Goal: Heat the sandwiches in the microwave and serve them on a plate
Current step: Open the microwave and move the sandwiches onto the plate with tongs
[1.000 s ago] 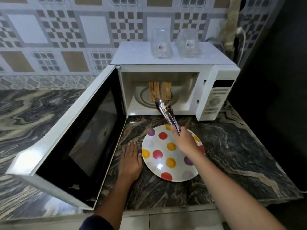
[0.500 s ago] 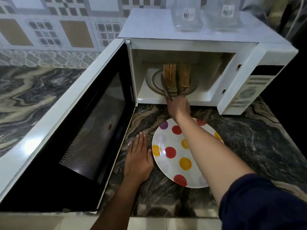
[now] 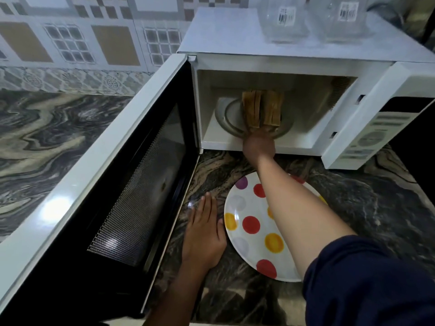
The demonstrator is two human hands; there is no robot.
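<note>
Two toasted sandwiches (image 3: pixel 261 109) stand on edge, side by side, on the glass turntable (image 3: pixel 226 114) inside the open white microwave (image 3: pixel 235 36). My right hand (image 3: pixel 259 145) reaches into the opening at the sandwiches' front ends, closed on metal tongs; the tong tips are hidden between my hand and the bread. A white plate with coloured dots (image 3: pixel 244 208) lies on the counter in front of the microwave, partly under my right forearm. My left hand (image 3: pixel 204 234) rests flat on the counter, its thumb touching the plate's left rim.
The microwave door (image 3: pixel 117 184) swings wide open to the left and covers much of the marble counter (image 3: pixel 376 208). Two clear glass containers (image 3: pixel 282 20) stand on the microwave's top. Its control panel (image 3: pixel 374 137) is at the right.
My right hand has pushed forward from above the plate into the microwave, bringing the tongs up to the sandwiches. The camera has leaned closer. My left hand has stayed flat.
</note>
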